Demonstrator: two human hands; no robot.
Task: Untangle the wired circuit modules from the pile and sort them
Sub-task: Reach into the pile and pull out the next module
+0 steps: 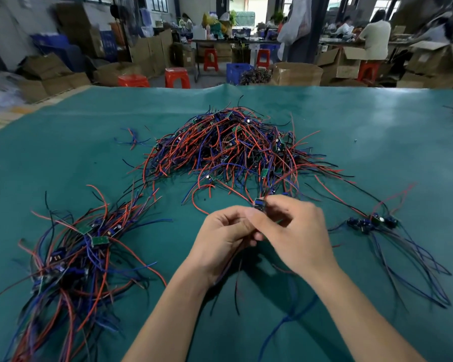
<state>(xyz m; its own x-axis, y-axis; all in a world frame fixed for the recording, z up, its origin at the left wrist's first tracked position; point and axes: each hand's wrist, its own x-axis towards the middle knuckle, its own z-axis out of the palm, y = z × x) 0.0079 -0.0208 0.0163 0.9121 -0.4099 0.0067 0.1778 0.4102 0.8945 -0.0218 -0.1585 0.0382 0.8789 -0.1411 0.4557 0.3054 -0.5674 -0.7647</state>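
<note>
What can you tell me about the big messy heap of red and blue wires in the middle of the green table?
The big tangled heap of red, blue and black wires lies mounded on the green table cover, beyond both hands. Small green circuit boards with dark parts poke out among the thin, plastic-coated strands. Loose ends stick out all round. A few strands trail toward the small module pinched in the right hand, with the left hand beside it.

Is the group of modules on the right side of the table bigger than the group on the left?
No, the right group holds only a few modules with trailing wires, while the left group is a much thicker bundle.
</note>
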